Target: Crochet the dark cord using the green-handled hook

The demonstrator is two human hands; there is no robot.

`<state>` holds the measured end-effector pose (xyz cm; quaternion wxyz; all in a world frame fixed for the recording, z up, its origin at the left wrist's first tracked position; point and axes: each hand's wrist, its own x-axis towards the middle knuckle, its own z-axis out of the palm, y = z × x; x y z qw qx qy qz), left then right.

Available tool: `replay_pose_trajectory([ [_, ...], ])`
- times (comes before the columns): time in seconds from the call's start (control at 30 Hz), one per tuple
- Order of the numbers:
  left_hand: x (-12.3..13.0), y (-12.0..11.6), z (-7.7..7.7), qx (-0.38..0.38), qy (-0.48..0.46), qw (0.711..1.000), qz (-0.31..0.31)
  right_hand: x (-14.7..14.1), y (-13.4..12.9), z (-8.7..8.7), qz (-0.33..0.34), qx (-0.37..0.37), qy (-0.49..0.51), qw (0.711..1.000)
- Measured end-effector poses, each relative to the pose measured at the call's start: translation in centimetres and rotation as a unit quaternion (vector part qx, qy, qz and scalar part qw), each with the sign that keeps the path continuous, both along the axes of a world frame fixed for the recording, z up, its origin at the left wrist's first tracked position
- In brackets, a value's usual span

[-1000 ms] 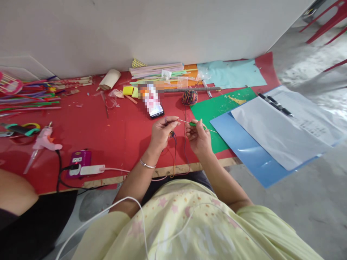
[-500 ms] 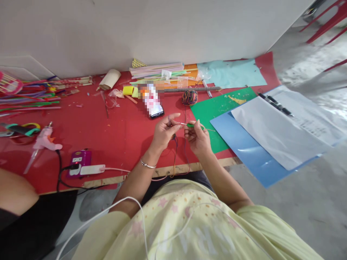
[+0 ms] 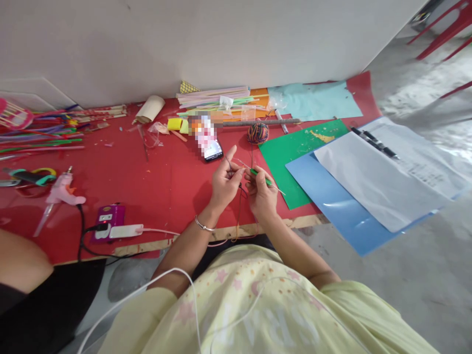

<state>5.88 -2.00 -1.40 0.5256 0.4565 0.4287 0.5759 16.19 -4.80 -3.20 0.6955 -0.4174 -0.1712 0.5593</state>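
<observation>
My right hand (image 3: 261, 196) is closed round the green handle of a crochet hook (image 3: 268, 182), whose thin shaft points up and left toward my other hand. Dark yarn (image 3: 230, 171) is pinched in my left hand (image 3: 224, 184), its index finger raised and thumb pressed in. The hands nearly meet above the red table edge. Behind them lies a multicolored yarn ball (image 3: 257, 133), a strand running down from it to my hands. More strands (image 3: 238, 216) hang below my fingers. The small piece at the fingertips is too small to make out.
A phone (image 3: 212, 147) lies behind my left hand. Green sheet (image 3: 295, 167) and blue folder (image 3: 324, 196) with papers are at right. On the left are a glue gun (image 3: 62, 189), purple power strip (image 3: 108, 221), scissors (image 3: 37, 176) and another person's limb (image 3: 22, 260).
My right hand has moved slightly left and down, and the hook now tilts more steeply. My left index finger has lifted, and both hands are closer together.
</observation>
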Motion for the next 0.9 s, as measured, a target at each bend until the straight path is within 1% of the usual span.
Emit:
replay_pose_trajectory([
  [0.1, 0.0, 0.3, 0.0, -0.027, -0.059, 0.998, -0.005, -0.7, -0.1, 0.0, 0.012, -0.019, 0.03, 0.999],
  [0.2, -0.4, 0.6, 0.2, -0.067, -0.12, 0.99, -0.021, -0.6, -0.2, -0.3, 0.035, -0.016, 0.048, 0.998],
  [0.27, -0.9, 0.8, 0.4, -0.085, -0.151, 0.984, -0.041, -0.1, -0.2, -0.4, 0.044, -0.01, 0.057, 0.997],
  [0.33, -1.5, 0.9, 0.7, -0.102, -0.17, 0.977, -0.08, 0.6, 0.0, -0.5, 0.055, -0.006, 0.055, 0.997],
  [0.4, -1.9, 1.0, 1.1, -0.123, -0.18, 0.968, -0.124, 1.4, 0.1, -0.5, 0.063, -0.003, 0.033, 0.997],
  [0.47, -2.2, 1.1, 1.3, -0.14, -0.185, 0.961, -0.15, 2.2, 0.2, -0.4, 0.059, 0.007, -0.005, 0.998],
  [0.57, -2.5, 1.0, 1.5, -0.153, -0.187, 0.955, -0.171, 3.4, 0.3, 0.0, 0.049, 0.033, -0.064, 0.996],
  [0.8, -3.5, 1.3, 1.5, -0.184, -0.191, 0.936, -0.23, 5.4, 0.1, 0.5, 0.059, 0.086, -0.159, 0.982],
  [0.9, -3.7, 1.5, 1.3, -0.188, -0.191, 0.934, -0.236, 5.8, -0.1, 0.4, 0.056, 0.101, -0.195, 0.974],
])
